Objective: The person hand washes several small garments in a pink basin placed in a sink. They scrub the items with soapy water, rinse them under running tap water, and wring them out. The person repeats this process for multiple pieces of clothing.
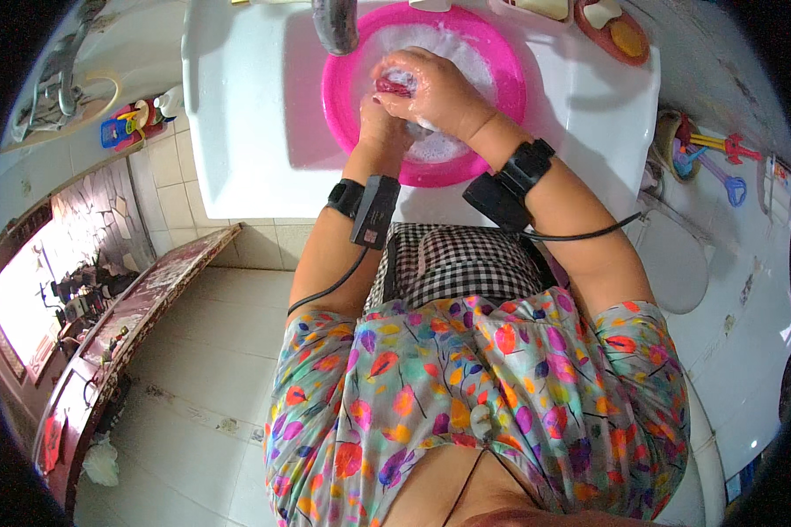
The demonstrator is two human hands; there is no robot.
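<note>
Above a pink plastic basin (514,92) of sudsy water, my two wet hands come together. My right hand (445,89) is curled around a small dark red wet thing (394,86), probably cloth, with white foam on it. Below and against it is my left hand (380,122), its fingers mostly hidden behind the right one, so its grip cannot be seen. White suds (478,66) float in the basin, which sits in a white sink (250,132). A grey tap spout (336,29) reaches over the basin's far left rim.
A pink soap dish (613,29) and a pale container (534,10) stand on the sink's far right edge. Black devices with cables are strapped to both wrists. A toilet lid (672,257) is at right; a wooden ledge (138,316) runs along the left.
</note>
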